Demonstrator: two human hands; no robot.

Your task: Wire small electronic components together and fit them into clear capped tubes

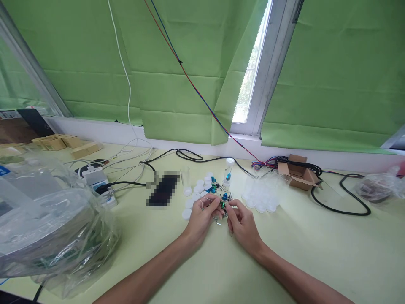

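Note:
A small green metallic-looking part (223, 204) is pinched between the fingertips of both hands, above the table. My left hand (201, 215) is closed on its left side, with a thin wire-like strand beside the fingers. My right hand (243, 221) grips it from the right. Just beyond the fingers lie several small blue parts (211, 190) and metal bits, partly hidden by the hands. White round caps (186, 213) are spread to the left of them. Behind stands a transparent tube with a white cap (228, 169), a blue part inside.
Transparent tubes (261, 194) are clustered at the right, before an open cardboard box (297, 171) and black cables (341, 212). At left are a blurred-out dark rectangle (163, 191), a power strip (106, 190), small cardboard boxes (55, 142) and a large plastic-wrapped spool (53, 228).

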